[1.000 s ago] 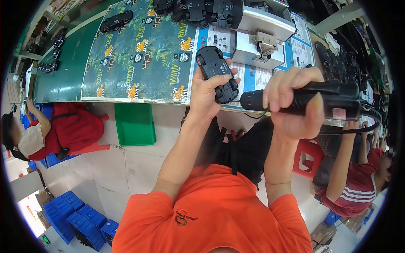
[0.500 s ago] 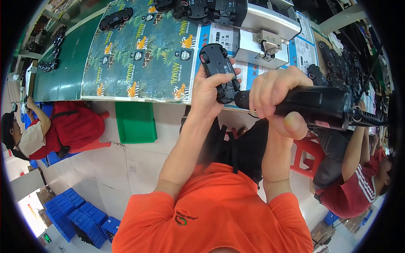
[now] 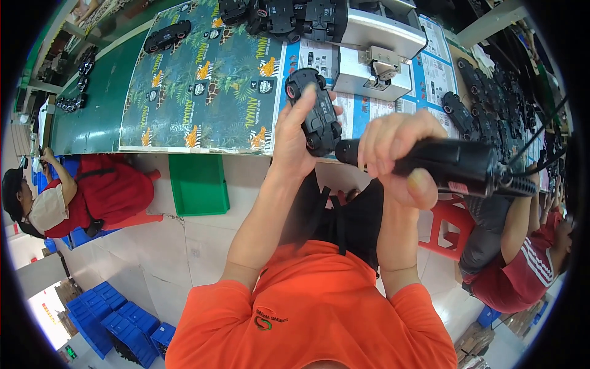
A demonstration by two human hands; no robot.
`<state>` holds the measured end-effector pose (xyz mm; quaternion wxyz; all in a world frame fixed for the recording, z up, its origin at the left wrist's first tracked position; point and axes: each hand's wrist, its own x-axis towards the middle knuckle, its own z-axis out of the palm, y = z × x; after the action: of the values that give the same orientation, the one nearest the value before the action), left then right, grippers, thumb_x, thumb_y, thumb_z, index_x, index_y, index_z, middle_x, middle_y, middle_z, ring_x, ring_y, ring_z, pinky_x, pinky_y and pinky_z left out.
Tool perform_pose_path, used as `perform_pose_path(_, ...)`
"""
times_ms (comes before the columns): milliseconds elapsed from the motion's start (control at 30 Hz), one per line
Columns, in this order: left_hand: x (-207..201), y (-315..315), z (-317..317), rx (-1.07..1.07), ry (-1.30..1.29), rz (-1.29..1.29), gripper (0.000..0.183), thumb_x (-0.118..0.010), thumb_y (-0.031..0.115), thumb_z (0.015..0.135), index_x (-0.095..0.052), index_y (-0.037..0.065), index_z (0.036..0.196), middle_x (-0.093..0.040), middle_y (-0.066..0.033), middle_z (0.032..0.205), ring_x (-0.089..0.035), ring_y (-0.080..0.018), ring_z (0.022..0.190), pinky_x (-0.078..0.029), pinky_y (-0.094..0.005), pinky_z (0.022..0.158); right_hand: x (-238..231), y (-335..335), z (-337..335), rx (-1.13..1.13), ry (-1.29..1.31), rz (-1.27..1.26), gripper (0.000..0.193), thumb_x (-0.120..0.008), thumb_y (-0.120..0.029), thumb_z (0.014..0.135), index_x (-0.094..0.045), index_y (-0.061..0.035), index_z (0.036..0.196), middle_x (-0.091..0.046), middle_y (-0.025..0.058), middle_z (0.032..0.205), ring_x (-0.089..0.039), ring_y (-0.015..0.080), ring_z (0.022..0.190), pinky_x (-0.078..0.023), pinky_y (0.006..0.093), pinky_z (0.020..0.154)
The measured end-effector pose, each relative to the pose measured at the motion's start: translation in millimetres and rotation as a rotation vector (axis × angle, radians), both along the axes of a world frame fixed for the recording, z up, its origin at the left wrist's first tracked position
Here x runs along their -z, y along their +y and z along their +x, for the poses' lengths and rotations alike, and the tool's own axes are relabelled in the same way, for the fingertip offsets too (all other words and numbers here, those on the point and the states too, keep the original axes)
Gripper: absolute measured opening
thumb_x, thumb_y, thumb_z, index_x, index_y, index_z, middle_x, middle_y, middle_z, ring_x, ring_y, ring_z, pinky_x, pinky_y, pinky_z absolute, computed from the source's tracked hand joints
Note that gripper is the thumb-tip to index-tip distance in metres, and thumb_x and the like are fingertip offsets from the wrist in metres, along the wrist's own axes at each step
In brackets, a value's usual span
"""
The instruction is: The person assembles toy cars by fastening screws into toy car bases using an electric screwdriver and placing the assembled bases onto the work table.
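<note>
My left hand grips a black toy car near the table's front edge, its thumb lying along the car's upturned underside. Closed round a thick black electric screwdriver is my right hand. The screwdriver lies nearly level, its nose pointing left at the near end of the car. Whether the tip touches the car cannot be made out. A cord runs off the tool's right end.
Beyond my hands stands a silver metal fixture on the printed sheets. More black cars are heaped beside it, others lie at the right. A green tray is below the table; a co-worker sits at right, another at left.
My left thumb has slid from across the car's middle to further up its underside. The car and the screwdriver have both shifted slightly left in the picture.
</note>
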<state>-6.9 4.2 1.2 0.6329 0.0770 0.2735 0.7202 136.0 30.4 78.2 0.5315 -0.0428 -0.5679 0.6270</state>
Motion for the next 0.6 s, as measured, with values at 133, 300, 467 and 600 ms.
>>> perform_pose_path(133, -17.9, -6.7, -31.1, 0.197, 0.666, 0.133, 0.075, -0.047, 0.066, 0.093, -0.053, 0.001, 0.13, -0.065, -0.0074, 0.1, -0.066, -0.0162, 0.085, -0.056, -0.0299, 0.073, -0.3, 3.3, 34.0, -0.147, 0.18, 0.031, 0.033, -0.077, -0.018, 0.077, -0.053, -0.0002, 0.092, -0.057, 0.0077, 0.072, -0.059, 0.0197, 0.062, -0.053, 0.0333, 0.06)
perform_pose_path(300, -36.2, 1.1, -112.9, 0.175, 2.317, 0.524, 0.097, -0.074, 0.065, 0.059, -0.053, 0.001, 0.129, -0.061, -0.0131, 0.108, -0.061, -0.0292, 0.101, -0.048, -0.0381, 0.086, 2.5, 14.6, 71.1, 0.108, 0.073, 0.013, 0.034, -0.066, -0.031, 0.085, -0.049, -0.0022, 0.094, -0.05, 0.0054, 0.068, -0.052, 0.0164, 0.057, -0.048, 0.0306, 0.054)
perform_pose_path(467, -60.7, -24.2, -221.8, 0.453, 2.823, 0.313, 0.102, -0.071, 0.066, 0.061, -0.044, 0.01, 0.142, -0.051, -0.0144, 0.13, -0.048, -0.0342, 0.122, -0.034, -0.0499, 0.106, 12.7, 19.8, 101.8, 0.173, 0.05, -0.011, 0.034, -0.064, -0.031, 0.085, -0.049, -0.0018, 0.093, -0.049, 0.0056, 0.067, -0.05, 0.0159, 0.057, -0.046, 0.0291, 0.053)
perform_pose_path(600, -62.5, -64.6, -266.5, 0.101, 2.894, 0.079, 0.11, -0.08, 0.055, 0.061, -0.034, 0.011, 0.15, -0.036, -0.0178, 0.15, -0.037, -0.0368, 0.137, -0.026, -0.0544, 0.112, 21.3, 31.0, 118.5, 0.165, 0.017, -0.034, 0.034, -0.066, -0.029, 0.086, -0.049, -0.0008, 0.094, -0.049, 0.0055, 0.068, -0.05, 0.015, 0.057, -0.046, 0.0276, 0.054)
